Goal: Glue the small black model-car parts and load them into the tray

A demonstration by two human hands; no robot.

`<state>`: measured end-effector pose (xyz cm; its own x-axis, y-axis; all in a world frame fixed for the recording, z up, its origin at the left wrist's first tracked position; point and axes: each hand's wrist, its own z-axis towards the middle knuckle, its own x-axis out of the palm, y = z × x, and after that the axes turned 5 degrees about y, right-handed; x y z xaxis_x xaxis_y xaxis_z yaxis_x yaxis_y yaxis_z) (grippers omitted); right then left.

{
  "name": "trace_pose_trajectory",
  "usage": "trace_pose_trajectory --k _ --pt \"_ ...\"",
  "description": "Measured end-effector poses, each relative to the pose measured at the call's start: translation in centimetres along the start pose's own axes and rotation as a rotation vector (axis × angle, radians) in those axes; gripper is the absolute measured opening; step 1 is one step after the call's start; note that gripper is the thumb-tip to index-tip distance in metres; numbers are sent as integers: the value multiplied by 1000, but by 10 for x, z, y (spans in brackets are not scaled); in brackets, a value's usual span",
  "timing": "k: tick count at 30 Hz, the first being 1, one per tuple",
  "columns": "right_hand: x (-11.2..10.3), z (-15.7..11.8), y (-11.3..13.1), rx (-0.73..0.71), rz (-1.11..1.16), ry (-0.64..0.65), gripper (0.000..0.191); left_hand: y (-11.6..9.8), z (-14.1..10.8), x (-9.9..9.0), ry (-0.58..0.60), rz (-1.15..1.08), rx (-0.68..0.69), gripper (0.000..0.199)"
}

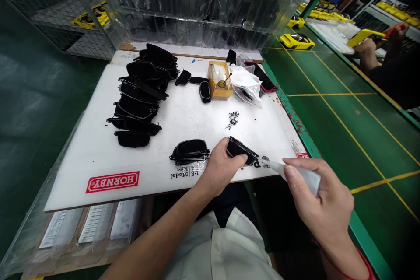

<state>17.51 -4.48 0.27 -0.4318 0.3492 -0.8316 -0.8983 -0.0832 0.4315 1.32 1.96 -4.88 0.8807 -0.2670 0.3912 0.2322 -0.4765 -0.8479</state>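
So the left hand (219, 167) is pinching a black framed part (242, 151) just over the near edge of the counter (183, 118), thumb on its face, probably to keep it steady and leave its end free. The right hand (323, 203) has a translucent bottle (306, 177) clamped between thumb and fingers, nozzle aimed at that free end; looks like the tilt is for precise dabbing, though I can't tell if the tip actually touches. Just beside the left hand sits a small stack of similar parts (190, 151), close enough for an easy reach I guess. Little black pins (232, 119) are heaped beyond the held part, near the wooden box (220, 92), and the big pile (141, 92) sits off left, maybe to leave working room.
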Motion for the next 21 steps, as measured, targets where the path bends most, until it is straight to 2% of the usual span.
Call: trace_pose_trajectory --k 9,11,13,15,17,19,21 --pt "-13 2 3 80 18 -52 17 -3 -2 0 5 0 -24 16" --pt "-12 4 -1 169 79 -64 20 -5 -2 1 2 -12 -36 16" --pt "-6 10 -10 296 248 -49 25 -6 -2 1 -1 -39 -47 17" --pt "4 23 -20 367 485 22 29 -7 -2 2 -10 -68 -53 18" --pt "16 44 -28 365 686 131 28 -8 -2 3 -22 -87 -59 18" --pt "30 72 -30 338 795 187 29 -10 -2 4 -26 -104 -61 18" --pt "43 102 -28 298 807 201 32 -13 -3 5 -11 -121 -58 19"
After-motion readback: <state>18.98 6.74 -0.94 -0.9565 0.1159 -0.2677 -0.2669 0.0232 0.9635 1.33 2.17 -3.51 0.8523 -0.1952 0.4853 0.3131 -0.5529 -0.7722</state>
